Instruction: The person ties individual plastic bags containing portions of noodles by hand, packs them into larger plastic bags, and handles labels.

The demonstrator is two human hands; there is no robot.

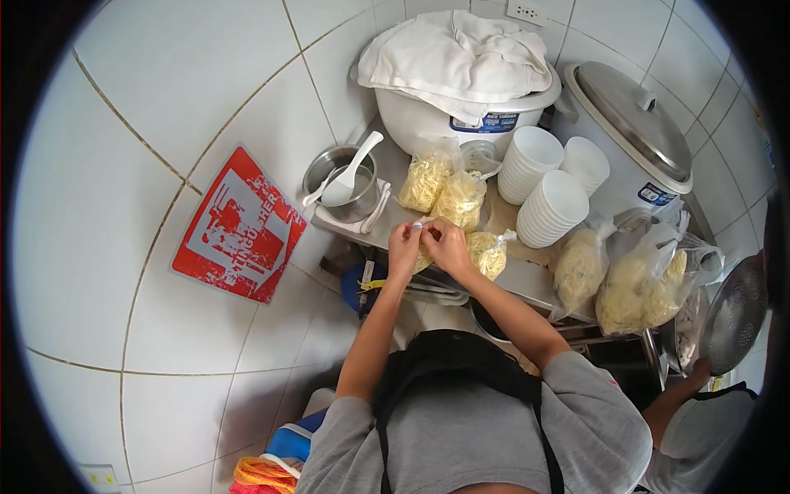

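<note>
My left hand [403,249] and my right hand [447,246] meet at the counter's front edge, fingers pinched together at the gathered neck of a clear plastic bag [422,263]. Yellow, noodle-like strands fill that bag, which my hands partly cover. Just behind stand two similar bags of noodles, one on the left [425,183] and one nearer [459,200]. Another tied noodle bag [489,253] lies right beside my right hand. Something small and whitish shows between my fingertips; I cannot make out what it is.
Stacked white tubs [552,211] stand behind on the counter [527,269]. A metal pot [352,216] holds a white rice paddle [362,160]. Two rice cookers line the wall, one cloth-covered [461,62]. Larger filled bags [642,284] sit right. Another person's hand [699,370] holds a perforated pan [735,317].
</note>
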